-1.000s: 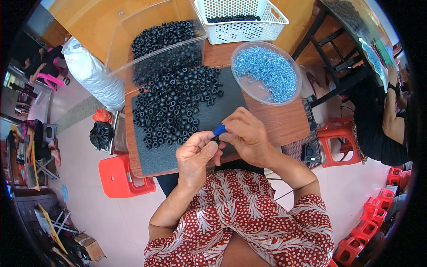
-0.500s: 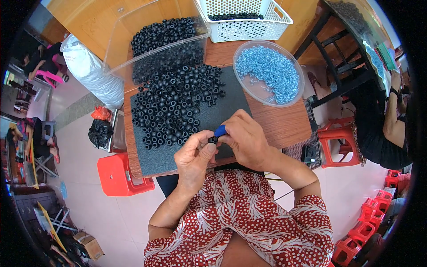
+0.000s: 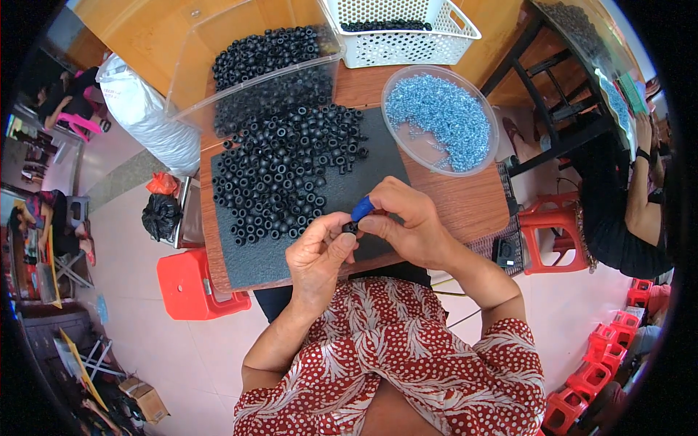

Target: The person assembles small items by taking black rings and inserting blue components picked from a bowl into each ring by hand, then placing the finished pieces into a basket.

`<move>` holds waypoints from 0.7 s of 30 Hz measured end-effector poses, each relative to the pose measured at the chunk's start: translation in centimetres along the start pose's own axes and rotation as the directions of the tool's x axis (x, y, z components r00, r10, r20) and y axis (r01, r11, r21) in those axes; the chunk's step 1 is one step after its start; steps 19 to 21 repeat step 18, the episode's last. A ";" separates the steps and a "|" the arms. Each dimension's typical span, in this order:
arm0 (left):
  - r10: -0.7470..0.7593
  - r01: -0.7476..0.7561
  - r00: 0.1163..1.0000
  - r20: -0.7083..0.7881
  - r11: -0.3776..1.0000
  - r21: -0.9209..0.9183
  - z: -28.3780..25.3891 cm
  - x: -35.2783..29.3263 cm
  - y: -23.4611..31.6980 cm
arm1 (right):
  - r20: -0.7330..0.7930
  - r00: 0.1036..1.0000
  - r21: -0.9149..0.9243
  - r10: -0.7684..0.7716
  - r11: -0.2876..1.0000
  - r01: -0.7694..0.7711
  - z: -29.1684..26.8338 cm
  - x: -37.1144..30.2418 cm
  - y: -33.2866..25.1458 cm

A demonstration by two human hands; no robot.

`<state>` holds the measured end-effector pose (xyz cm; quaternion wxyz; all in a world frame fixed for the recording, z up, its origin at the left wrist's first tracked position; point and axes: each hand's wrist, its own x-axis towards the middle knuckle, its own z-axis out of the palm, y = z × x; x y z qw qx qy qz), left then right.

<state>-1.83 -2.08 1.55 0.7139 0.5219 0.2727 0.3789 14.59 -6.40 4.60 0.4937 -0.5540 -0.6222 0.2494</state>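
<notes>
My left hand (image 3: 316,248) pinches a small round black part (image 3: 350,227) with a hole in it between thumb and fingers, above the mat's near edge. From the right my right hand (image 3: 407,221) closes on the same part, its thumb against the side. A blue finger cover (image 3: 362,208) sits on its index fingertip, just over the part. Anything tiny between those fingertips is hidden. Beyond my hands, a heap of similar black parts (image 3: 280,174) spreads over a dark grey mat (image 3: 254,267).
Behind the heap stands a clear bin (image 3: 174,107) of black parts, beside a white perforated basket (image 3: 407,52). A round clear tub (image 3: 488,149) of small pale-blue pieces sits at the right. Red stools (image 3: 182,287) flank the wooden table (image 3: 465,207). Another person's arm (image 3: 640,182) shows far right.
My right index finger has bent more and its knuckles have shifted slightly right, the blue cover still over the part. My left hand has hardly moved.
</notes>
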 end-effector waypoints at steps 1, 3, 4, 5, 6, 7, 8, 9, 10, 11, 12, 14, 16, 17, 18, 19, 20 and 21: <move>0.006 -0.005 1.000 -0.004 1.000 0.008 0.0 0.0 0.0 | 0.001 1.000 -0.004 -0.010 1.000 0.010 0.0 0.1 0.0; 0.009 -0.008 1.000 -0.019 0.998 0.059 -0.1 0.0 0.0 | 0.004 1.000 -0.009 -0.020 1.000 0.020 -0.1 0.2 0.2; 0.014 -0.010 0.999 -0.032 0.994 0.110 -0.2 0.0 -0.1 | 0.009 0.999 -0.033 -0.046 0.998 0.046 -0.1 0.2 0.4; 0.013 -0.009 0.999 -0.032 0.994 0.110 -0.3 0.0 -0.1 | 0.015 0.997 -0.056 -0.072 0.996 0.073 -0.1 0.2 0.5; 0.051 -0.046 0.998 -0.021 0.979 0.199 -0.4 0.0 -0.2 | 0.016 0.997 -0.057 -0.071 0.996 0.072 -0.1 0.2 0.5; 0.088 -0.082 0.996 -0.008 0.955 0.286 -0.6 0.0 -0.3 | 0.015 0.996 -0.079 -0.087 0.993 0.088 0.0 0.3 0.4; 0.088 -0.082 0.996 -0.009 0.955 0.286 -0.7 0.0 -0.3 | 0.014 0.995 -0.102 -0.103 0.989 0.104 0.0 0.3 0.3; 0.121 -0.115 0.993 0.003 0.926 0.359 -0.9 0.0 -0.4 | 0.015 0.995 -0.102 -0.103 0.989 0.104 0.0 0.4 0.2; 0.153 -0.146 0.988 0.019 0.891 0.430 -1.0 0.0 -0.4 | 0.015 0.994 -0.104 -0.108 0.989 0.109 0.1 0.4 0.1; 0.154 -0.147 0.988 0.018 0.892 0.429 -0.8 0.0 -0.3 | 0.016 0.993 -0.106 -0.113 0.988 0.114 0.1 0.5 0.1; 0.086 -0.079 0.996 -0.007 0.944 0.321 -0.5 0.0 0.0 | 0.017 0.993 -0.107 -0.113 0.988 0.114 0.1 0.5 0.2; 0.017 -0.011 1.000 -0.025 0.978 0.206 -0.5 -0.1 0.2 | 0.045 0.996 -0.054 -0.073 0.996 0.075 0.1 0.5 0.4; -0.062 0.060 0.998 0.017 0.996 0.059 -0.8 -0.1 0.1 | 0.054 0.997 -0.065 -0.058 0.996 0.062 0.1 0.5 0.3; -0.061 0.060 0.998 0.016 0.997 0.057 -0.8 -0.2 0.0 | 0.062 0.997 -0.075 -0.043 0.996 0.048 0.1 0.6 0.2; -0.053 0.051 0.998 0.023 0.996 0.070 -0.9 -0.2 0.0 | 0.063 0.997 -0.076 -0.043 0.996 0.048 0.1 0.6 0.2; -0.053 0.051 0.998 0.023 0.996 0.070 -0.9 -0.2 0.0 | 0.063 0.997 -0.076 -0.043 0.996 0.048 0.1 0.6 0.2; -0.053 0.051 0.998 0.023 0.996 0.070 -0.9 -0.2 0.0 | 0.063 0.997 -0.076 -0.043 0.996 0.048 0.1 0.6 0.2; -0.053 0.051 0.998 0.023 0.996 0.070 -0.9 -0.2 0.0 | 0.063 0.997 -0.076 -0.043 0.996 0.048 0.1 0.6 0.2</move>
